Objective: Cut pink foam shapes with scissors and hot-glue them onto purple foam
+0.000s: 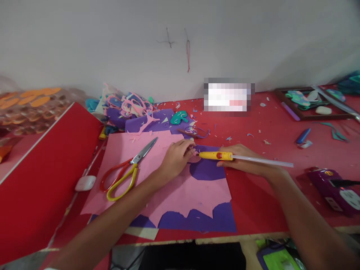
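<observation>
My right hand (242,159) is wrapped round a yellow glue gun (215,155), its nozzle pointing left and a long clear glue stick (261,161) jutting from its back. My left hand (178,155) pinches a small pink foam piece (194,159) right at the nozzle; the fingers partly cover it. Under both lies a pink foam sheet (168,197) with a scalloped cut edge, on top of a purple sheet (208,221). Scissors (135,163) with one red and one yellow handle rest on the pink sheet, left of my left hand.
Foam scraps (132,107) are heaped at the back left, with a teal cutout (179,117) beside them. A red board (53,176) slants up at left near a white case (85,183). At right are a purple power box (334,191), a blue pen-like object (303,135) and a dark-framed tray (306,115).
</observation>
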Available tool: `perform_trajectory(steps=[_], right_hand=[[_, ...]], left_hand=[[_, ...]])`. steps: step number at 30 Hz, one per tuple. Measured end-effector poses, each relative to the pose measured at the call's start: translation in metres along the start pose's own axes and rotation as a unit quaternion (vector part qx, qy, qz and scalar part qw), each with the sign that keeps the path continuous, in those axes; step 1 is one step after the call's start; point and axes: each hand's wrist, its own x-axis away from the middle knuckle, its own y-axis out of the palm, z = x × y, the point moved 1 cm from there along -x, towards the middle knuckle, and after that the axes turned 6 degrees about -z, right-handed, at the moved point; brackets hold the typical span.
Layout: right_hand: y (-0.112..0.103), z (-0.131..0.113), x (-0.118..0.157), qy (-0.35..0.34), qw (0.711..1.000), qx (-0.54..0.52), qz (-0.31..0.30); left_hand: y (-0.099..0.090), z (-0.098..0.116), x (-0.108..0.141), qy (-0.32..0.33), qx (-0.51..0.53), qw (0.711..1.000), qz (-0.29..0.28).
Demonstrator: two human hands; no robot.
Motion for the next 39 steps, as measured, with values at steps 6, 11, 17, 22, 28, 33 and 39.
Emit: perform_trajectory(steps=[6,11,17,22,28,33,39], right_hand=[[0.002,0.003,-0.001,-0.003,0.999,-0.019,0.03],[0.002,0.003,-0.001,0.003,0.999,-0.025,0.024],[0.0,-0.002,0.0,-0.006,1.0,-0.015,0.014],[0.0,-0.001,-0.001,-0.013,1.0,-0.009,0.012],[0.0,0.0,-0.001,-0.016,1.0,-0.003,0.006],[-0.006,0.001,0.005,0.02,0.999,-0.026,0.033],[-0.013,-0.004,0.012,0.051,0.995,0.003,0.089]], left_hand=[[-0.007,-0.008,0.03,0.124,-0.11,0.986,0.031],[-0.005,-0.001,0.046,0.121,-0.122,0.985,0.002],[-0.005,0.005,0.043,0.116,-0.13,0.984,-0.039],[-0.003,0.002,0.044,0.122,-0.148,0.981,-0.036],[-0.003,0.0,0.045,0.129,-0.169,0.976,-0.04],[-0.004,0.002,0.045,0.126,-0.194,0.972,-0.047],[-0.005,0.004,0.045,0.129,-0.199,0.971,-0.037]])
